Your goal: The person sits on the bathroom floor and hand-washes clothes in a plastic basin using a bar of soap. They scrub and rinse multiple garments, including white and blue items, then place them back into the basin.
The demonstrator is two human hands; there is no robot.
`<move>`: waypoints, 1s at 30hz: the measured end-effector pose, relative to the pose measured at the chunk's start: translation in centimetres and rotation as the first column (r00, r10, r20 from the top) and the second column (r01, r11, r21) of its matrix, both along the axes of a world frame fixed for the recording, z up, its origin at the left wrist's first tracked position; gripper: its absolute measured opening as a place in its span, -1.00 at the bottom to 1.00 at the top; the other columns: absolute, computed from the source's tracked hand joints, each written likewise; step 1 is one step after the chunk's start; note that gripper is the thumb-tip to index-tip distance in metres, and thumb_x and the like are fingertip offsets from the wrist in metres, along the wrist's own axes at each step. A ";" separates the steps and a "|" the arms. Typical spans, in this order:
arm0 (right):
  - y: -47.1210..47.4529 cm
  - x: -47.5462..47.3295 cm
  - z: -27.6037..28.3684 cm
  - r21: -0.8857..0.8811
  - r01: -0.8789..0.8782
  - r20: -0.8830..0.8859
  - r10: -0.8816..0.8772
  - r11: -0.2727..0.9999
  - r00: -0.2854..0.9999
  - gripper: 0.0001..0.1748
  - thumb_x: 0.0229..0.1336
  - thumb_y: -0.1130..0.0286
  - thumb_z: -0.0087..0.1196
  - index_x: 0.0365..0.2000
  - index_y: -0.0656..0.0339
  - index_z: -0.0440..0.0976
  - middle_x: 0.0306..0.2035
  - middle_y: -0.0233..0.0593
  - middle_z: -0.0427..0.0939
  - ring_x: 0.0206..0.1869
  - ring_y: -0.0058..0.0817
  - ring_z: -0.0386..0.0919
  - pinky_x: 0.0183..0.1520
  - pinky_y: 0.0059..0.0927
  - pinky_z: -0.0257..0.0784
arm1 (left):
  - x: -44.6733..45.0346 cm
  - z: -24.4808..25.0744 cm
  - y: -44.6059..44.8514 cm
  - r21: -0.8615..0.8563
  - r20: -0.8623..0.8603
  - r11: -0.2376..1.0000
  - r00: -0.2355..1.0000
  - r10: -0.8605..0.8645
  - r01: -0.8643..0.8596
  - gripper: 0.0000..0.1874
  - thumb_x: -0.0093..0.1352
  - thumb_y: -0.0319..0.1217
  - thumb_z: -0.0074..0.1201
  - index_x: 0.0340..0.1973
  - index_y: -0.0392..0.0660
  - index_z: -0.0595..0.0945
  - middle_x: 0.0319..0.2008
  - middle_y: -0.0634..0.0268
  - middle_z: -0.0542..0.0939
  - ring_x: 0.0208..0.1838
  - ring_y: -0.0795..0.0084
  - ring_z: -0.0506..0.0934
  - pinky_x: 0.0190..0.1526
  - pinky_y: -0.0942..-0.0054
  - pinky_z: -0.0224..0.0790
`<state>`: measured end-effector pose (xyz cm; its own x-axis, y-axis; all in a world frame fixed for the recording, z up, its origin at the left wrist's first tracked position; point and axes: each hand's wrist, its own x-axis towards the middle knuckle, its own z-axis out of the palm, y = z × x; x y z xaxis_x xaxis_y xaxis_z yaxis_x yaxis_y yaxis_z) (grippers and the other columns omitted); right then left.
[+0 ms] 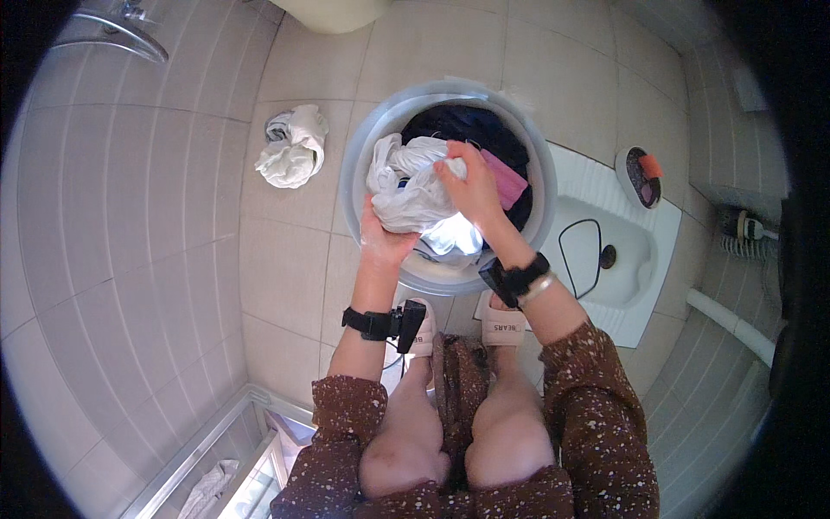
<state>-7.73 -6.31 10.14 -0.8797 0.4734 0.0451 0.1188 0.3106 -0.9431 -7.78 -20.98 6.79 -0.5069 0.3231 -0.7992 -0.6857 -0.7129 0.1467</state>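
Note:
Both hands are over a large, round, pale plastic basin on the floor. A bunched white cloth is held between them. My left hand cups its lower left side from beneath, fingers partly hidden. My right hand pinches its upper right part between thumb and fingers. Dark fabric lies in the basin behind the cloth, and a pink cloth is just right of my right hand. Below the held cloth, a brightly lit white fabric rests in the basin.
Another crumpled white cloth lies on the tiles left of the basin. To the right is a white squat toilet with a black loop across it. A small oval container stands at its far edge; a scrub brush is near the right wall.

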 end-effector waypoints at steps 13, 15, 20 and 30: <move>-4.7 1.6 0.0 0.542 -0.295 -0.128 0.425 0.787 0.896 -0.83 -0.28 0.26 0.01 -0.69 0.15 0.42 -0.66 -0.19 0.39 -0.56 -0.28 0.43 -0.59 -0.26 0.29 | 1.2 2.0 2.4 0.616 -0.173 0.785 0.983 0.060 0.060 -0.66 0.26 -0.17 -0.18 -0.14 -0.08 0.41 -0.21 0.25 0.47 -0.10 0.32 0.42 -0.03 0.30 0.24; -4.1 1.3 -0.8 0.567 -0.381 -0.212 0.576 0.731 0.789 -0.82 -0.25 0.25 0.01 -0.67 0.15 0.44 -0.63 -0.19 0.41 -0.55 -0.27 0.44 -0.56 -0.26 0.31 | 1.1 2.3 1.9 0.610 -0.130 0.786 0.991 -0.022 0.098 -0.66 0.24 -0.20 -0.13 -0.14 -0.08 0.41 -0.22 0.25 0.48 -0.10 0.34 0.43 -0.03 0.30 0.25; -0.7 -0.2 -1.8 0.250 -0.362 0.089 0.350 0.898 0.932 -0.66 0.00 0.11 -0.08 -0.52 0.20 0.38 -0.47 -0.10 0.45 -0.42 -0.20 0.46 -0.37 -0.19 0.35 | 0.4 3.9 0.3 -0.387 -0.372 0.864 0.803 -0.466 0.322 -0.64 0.16 -0.34 -0.01 -0.11 -0.09 0.41 -0.17 0.25 0.47 -0.11 0.30 0.44 -0.08 0.33 0.27; 1.7 -2.3 2.5 -0.672 -0.572 -0.212 0.618 0.470 0.757 -0.34 0.04 0.15 -0.04 0.11 0.19 0.03 0.03 -0.13 0.25 0.05 -0.42 0.22 0.10 -0.40 0.11 | -3.3 10.9 -2.1 -0.795 -0.461 0.544 0.316 -0.829 0.267 -0.39 0.03 -0.34 0.17 -0.02 -0.25 0.33 -0.18 0.22 0.47 -0.14 0.38 0.44 -0.12 0.43 0.29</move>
